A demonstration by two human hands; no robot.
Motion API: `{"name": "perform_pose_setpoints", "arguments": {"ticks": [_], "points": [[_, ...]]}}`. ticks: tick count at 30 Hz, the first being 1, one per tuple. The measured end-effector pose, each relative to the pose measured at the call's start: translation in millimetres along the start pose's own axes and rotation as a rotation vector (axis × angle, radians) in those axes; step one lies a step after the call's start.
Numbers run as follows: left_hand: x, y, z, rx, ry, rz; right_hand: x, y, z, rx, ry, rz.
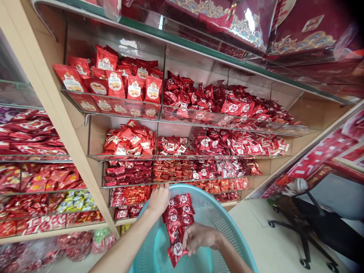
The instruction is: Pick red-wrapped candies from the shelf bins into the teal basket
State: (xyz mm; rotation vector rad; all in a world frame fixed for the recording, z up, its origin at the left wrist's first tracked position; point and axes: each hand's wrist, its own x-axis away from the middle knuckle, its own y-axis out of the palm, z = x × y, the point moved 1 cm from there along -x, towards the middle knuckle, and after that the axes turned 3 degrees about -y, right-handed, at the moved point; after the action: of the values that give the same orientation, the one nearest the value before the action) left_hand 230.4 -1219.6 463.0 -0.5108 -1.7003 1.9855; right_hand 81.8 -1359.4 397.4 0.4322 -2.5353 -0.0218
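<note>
A turquoise plastic basket (231, 227) with perforated walls stands below the shelves. My left hand (159, 199) is closed over its far left rim, beside the packets; what lies under the fingers is partly hidden. Inside the basket, several small dark red candy packets (173, 218) with white round labels and dark characters lie in two rows. My right hand (200, 237) is above the basket, thumb and fingers pinched on the edge of the nearest red packet (177, 249).
Glass-fronted shelves (182, 123) full of red candy packets rise in front. Yellow-wrapped sweets (76, 203) sit on the left rack. An office chair (321, 218) with castors stands at right on the tiled floor (257, 220). Plastic bags of sweets (75, 244) lie at lower left.
</note>
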Motion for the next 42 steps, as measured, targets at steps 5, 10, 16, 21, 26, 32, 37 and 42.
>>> {"name": "perform_pose_setpoints", "arguments": {"ticks": [5, 10, 16, 21, 26, 32, 37, 42], "points": [[-2, -0.5, 3, -0.006, 0.000, -0.006, -19, 22, 9, 0.030, 0.028, 0.014], [-2, -0.6, 1, -0.008, 0.004, -0.002, -17, 15, -1, 0.207, 0.158, -0.104], [-2, 5.0, -7, -0.012, -0.004, 0.007, 27, -47, -11, 0.453, 0.301, 0.273], [-4, 8.1, -10, -0.013, -0.003, 0.017, 39, -76, 6, 0.458, 0.339, 0.523], [-4, 5.5, -7, -0.012, 0.007, -0.001, 27, -78, 17, 0.468, 0.234, 0.686], [-4, 3.8, -6, -0.010, 0.019, -0.007, 14, -73, 24, 0.444, 0.210, 0.732], [-5, 4.6, -7, 0.007, 0.010, -0.004, 6, -68, 29, 0.426, 0.293, 0.666], [-5, 2.7, -7, 0.012, 0.012, -0.004, 0, -63, 32, 0.485, 0.355, 0.632]]}}
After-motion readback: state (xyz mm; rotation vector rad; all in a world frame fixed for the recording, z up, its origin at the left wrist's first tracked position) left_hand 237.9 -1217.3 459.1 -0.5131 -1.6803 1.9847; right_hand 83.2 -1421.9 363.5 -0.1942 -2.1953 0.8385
